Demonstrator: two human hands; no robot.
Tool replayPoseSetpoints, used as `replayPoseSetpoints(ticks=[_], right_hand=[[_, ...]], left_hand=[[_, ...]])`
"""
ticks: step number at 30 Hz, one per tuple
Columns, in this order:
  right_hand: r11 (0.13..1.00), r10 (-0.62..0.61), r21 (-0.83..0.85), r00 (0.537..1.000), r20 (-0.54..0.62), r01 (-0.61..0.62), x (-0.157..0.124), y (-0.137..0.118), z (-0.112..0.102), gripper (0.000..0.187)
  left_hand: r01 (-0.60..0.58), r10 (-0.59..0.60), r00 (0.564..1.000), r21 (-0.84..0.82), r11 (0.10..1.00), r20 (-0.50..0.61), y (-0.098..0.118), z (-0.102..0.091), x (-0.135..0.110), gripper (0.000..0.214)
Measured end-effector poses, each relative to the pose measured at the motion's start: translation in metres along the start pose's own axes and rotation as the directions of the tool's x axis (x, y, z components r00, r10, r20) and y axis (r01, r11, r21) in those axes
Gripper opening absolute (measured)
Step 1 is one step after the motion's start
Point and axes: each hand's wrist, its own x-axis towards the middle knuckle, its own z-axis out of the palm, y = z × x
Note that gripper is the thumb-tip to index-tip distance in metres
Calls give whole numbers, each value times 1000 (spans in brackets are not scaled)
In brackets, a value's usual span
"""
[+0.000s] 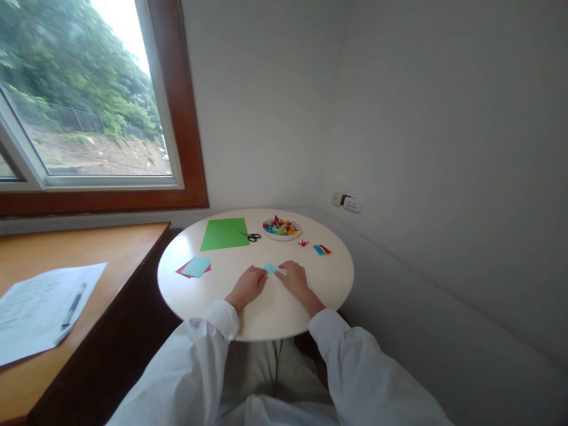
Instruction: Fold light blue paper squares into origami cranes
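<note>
A small light-blue piece of origami paper [270,268] lies on the round white table [270,322] between my two hands. My left hand [249,285] has its fingers closed at the paper's left corner. On the opposite side, the thumb and index finger of my right hand [294,278] grip the right corner. My fingertips cover both side corners, so the exact fold is hard to make out. Beyond my right hand lies a small red folded paper figure [303,243].
Around the table lie a stack of square papers [197,267], a green sheet [224,234], black-handled scissors [253,237], a white dish [283,238] heaped with coloured paper figures, and coloured paper pieces [322,250]. A wooden desk [128,248] at left bears a written sheet [31,307] and pen [73,305].
</note>
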Motion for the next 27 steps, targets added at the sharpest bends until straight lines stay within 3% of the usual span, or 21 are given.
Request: replayPoseSetpoints(ticks=[11,16,27], right_hand=[[991,-19,132,1000,8,17,5,3,2,11],[976,-79,203,997,-24,82,4,0,-2,9],[931,-220,295,975,-19,216,-2,-7,-1,15]], left_hand=[[14,-16,999,-40,999,-51,-6,0,0,20],[90,-94,987,-37,995,-129,-11,2,0,24],[107,-116,973,-56,993,-201,-12,0,-1,20]])
